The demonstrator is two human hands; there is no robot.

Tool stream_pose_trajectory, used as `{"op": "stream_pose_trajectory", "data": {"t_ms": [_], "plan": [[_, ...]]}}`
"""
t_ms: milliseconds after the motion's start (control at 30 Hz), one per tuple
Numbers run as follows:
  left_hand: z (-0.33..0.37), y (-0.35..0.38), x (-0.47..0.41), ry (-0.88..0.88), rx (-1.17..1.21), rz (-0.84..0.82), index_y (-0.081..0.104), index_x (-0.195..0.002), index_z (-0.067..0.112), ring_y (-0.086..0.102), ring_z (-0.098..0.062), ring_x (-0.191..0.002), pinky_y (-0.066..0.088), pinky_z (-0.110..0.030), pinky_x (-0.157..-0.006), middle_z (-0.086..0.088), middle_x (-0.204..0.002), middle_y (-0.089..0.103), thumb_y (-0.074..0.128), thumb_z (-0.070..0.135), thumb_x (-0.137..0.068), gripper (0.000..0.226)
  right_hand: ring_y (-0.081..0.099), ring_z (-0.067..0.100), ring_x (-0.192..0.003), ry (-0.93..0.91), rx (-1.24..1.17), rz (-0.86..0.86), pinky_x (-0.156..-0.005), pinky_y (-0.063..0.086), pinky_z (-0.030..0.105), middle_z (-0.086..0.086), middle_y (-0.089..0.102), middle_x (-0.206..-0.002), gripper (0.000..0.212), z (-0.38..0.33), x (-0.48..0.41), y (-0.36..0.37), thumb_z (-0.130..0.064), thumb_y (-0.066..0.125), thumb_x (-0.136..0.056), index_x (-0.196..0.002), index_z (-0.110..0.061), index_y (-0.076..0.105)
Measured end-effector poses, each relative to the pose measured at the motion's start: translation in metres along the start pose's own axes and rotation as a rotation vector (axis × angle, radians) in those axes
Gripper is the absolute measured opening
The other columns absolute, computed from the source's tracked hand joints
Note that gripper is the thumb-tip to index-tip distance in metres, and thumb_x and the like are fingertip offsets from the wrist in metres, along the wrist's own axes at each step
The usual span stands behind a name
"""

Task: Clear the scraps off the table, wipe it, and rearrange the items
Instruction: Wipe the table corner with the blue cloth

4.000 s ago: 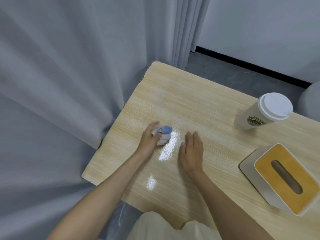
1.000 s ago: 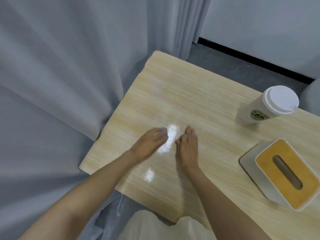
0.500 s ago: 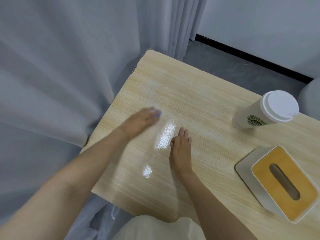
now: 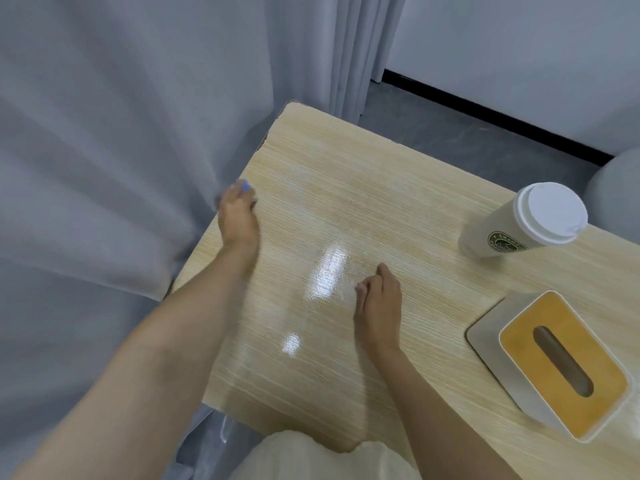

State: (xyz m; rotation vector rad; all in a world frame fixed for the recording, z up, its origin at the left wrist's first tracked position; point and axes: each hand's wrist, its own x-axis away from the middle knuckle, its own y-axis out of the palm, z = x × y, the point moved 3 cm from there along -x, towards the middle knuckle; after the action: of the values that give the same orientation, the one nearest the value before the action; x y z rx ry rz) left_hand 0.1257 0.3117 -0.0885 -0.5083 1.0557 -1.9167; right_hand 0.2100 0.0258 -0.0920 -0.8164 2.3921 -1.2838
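Observation:
My left hand point(image 4: 238, 220) is at the left edge of the light wooden table point(image 4: 363, 188) and grips a small blue and white wad point(image 4: 245, 186); only a bit of the wad shows past my fingers. My right hand point(image 4: 379, 303) rests on the table near the middle, fingers loosely curled, holding nothing. A wet sheen lies on the tabletop between the two hands.
A white lidded paper cup point(image 4: 526, 221) with a green logo stands at the right. A white tissue box point(image 4: 561, 365) with an orange top sits at the near right. Grey curtains point(image 4: 121, 150) hang against the table's left edge.
My left hand has swept the wad from the table's middle out to the left edge. My right hand's fingers have curled slightly and it has stayed about where it was.

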Motion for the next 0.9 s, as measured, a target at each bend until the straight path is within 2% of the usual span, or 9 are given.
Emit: {"op": "stream_pose_trajectory", "data": {"t_ms": [100,200,300,400,567,667,767,833,900], "plan": [[0.038,0.022,0.038,0.309,0.119,-0.189,0.059,-0.115,0.036,0.044,0.009,-0.118,0.031,-0.023,-0.105,0.023,-0.124,0.053,0.054,0.041,-0.091,0.026,0.04,0.025,-0.122,0.019,-0.053,-0.01,-0.104,0.034,0.046,0.009,0.046,-0.128,0.018,-0.006,-0.001,0.0,-0.019,0.043,-0.099,-0.083,-0.025,0.036],[0.035,0.019,0.047,0.701,-0.076,-0.414,0.044,-0.124,0.049,0.025,0.004,-0.13,0.016,-0.026,-0.112,0.029,-0.132,0.037,0.042,0.053,-0.095,0.03,0.028,0.031,-0.139,0.028,-0.045,-0.069,-0.116,0.022,0.05,0.017,0.036,-0.145,0.014,-0.015,-0.002,0.007,-0.013,0.041,-0.1,-0.088,-0.02,0.04],[0.0,-0.011,0.006,0.255,0.031,-0.065,0.061,-0.09,0.024,0.053,-0.018,-0.102,0.045,-0.041,-0.091,0.012,-0.099,0.06,0.055,0.017,-0.09,0.01,0.009,0.032,-0.146,0.015,0.033,-0.119,-0.119,0.001,0.042,0.021,0.02,-0.154,0.014,-0.015,0.0,0.015,-0.01,0.039,-0.1,-0.09,-0.008,0.048],[0.0,-0.01,0.008,-0.07,0.042,0.086,0.059,-0.085,0.005,0.049,-0.027,-0.099,0.041,-0.047,-0.087,-0.004,-0.096,0.06,0.05,0.009,-0.084,0.01,0.027,0.037,-0.137,0.005,0.123,-0.141,-0.115,0.019,0.055,0.023,0.036,-0.142,0.016,-0.015,-0.002,0.017,-0.012,0.039,-0.1,-0.089,-0.007,0.05],[0.007,0.019,0.077,0.874,-0.107,-0.348,0.06,-0.118,0.024,0.044,-0.024,-0.13,0.032,-0.035,-0.107,0.0,-0.138,0.053,0.049,0.026,-0.099,0.023,0.022,0.043,-0.139,0.058,0.158,-0.179,-0.113,0.022,0.058,0.027,0.032,-0.146,0.018,-0.021,-0.006,0.02,-0.012,0.039,-0.099,-0.098,-0.001,0.054],[-0.044,-0.017,0.051,0.432,-0.193,-0.241,0.067,-0.112,0.036,0.049,-0.013,-0.125,0.031,-0.03,-0.11,0.013,-0.127,0.058,0.064,0.035,-0.087,0.026,0.002,0.035,-0.147,0.067,0.129,-0.193,-0.119,0.004,0.046,0.023,0.014,-0.156,0.021,-0.023,0.0,0.018,-0.013,0.033,-0.102,-0.102,-0.002,0.05],[-0.051,-0.033,0.051,0.079,-0.197,-0.027,0.067,-0.096,0.016,0.054,-0.036,-0.114,0.044,-0.034,-0.087,-0.006,-0.114,0.061,0.049,0.007,-0.083,0.024,-0.002,0.03,-0.147,0.018,0.105,-0.198,-0.12,0.001,0.042,0.02,0.01,-0.157,0.019,-0.027,0.013,0.014,-0.013,0.031,-0.103,-0.095,-0.006,0.047],[-0.006,-0.018,0.085,0.065,-0.107,-0.114,0.062,-0.12,0.013,0.046,-0.027,-0.127,0.042,-0.031,-0.098,-0.007,-0.133,0.054,0.046,0.02,-0.094,0.031,0.0,0.027,-0.148,-0.019,0.085,-0.208,-0.12,0.001,0.041,0.018,0.013,-0.157,0.017,-0.03,0.024,0.014,-0.012,0.032,-0.102,-0.089,-0.01,0.043],[0.033,0.006,0.122,0.29,0.004,-0.316,0.051,-0.134,0.024,0.039,-0.016,-0.135,0.035,-0.024,-0.104,0.003,-0.143,0.046,0.043,0.045,-0.096,0.045,0.004,0.027,-0.148,-0.034,0.084,-0.202,-0.12,0.004,0.043,0.017,0.015,-0.157,0.016,-0.031,0.031,0.015,-0.012,0.034,-0.102,-0.09,-0.009,0.045]]}}
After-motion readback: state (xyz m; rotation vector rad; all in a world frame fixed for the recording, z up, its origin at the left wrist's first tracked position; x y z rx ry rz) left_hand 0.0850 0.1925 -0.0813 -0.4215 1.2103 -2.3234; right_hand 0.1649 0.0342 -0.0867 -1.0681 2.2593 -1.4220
